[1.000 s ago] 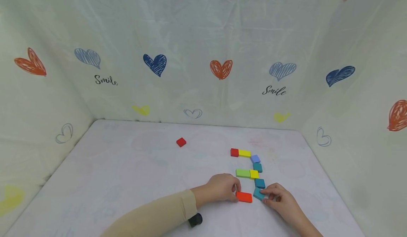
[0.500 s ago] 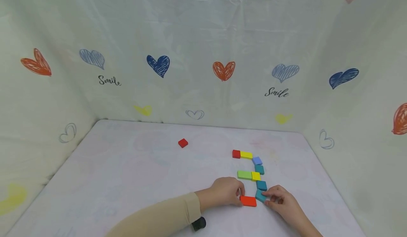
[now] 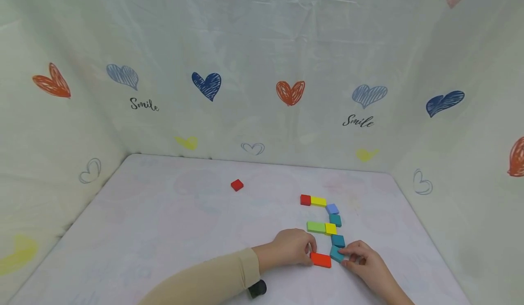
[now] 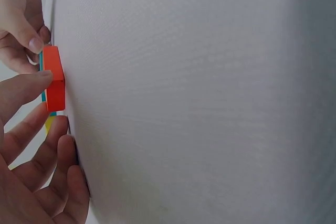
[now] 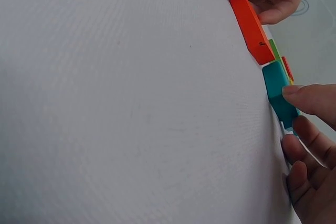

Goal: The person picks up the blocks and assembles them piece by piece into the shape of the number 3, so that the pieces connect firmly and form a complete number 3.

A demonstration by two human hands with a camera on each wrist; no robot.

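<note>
Over the lower right of the table, my left hand [image 3: 292, 247] pinches an orange-red rectangular block [image 3: 321, 260] by its left end. The thumb lies on the block's near face in the left wrist view. Thumb and fingers of my right hand [image 3: 364, 262] pinch a teal block [image 3: 337, 253], which is slightly turned. In the right wrist view the orange-red block [image 5: 252, 30] and the teal block [image 5: 280, 92] meet or nearly meet at their ends. Another teal block [image 3: 338, 240] lies just behind the held one.
Beyond the hands a curved row continues with a yellow block [image 3: 330, 228], a green one [image 3: 316, 227], a teal one [image 3: 335, 220], a light-blue one [image 3: 332, 208], a yellow one [image 3: 318, 201] and a red one [image 3: 305, 200]. A lone red block [image 3: 237, 185] and a black cylindrical object [image 3: 258, 288] lie apart.
My left hand has slid the orange-red block slightly right, closing the small gap to the teal block. My right hand keeps its hold. The head view has shifted a little.
</note>
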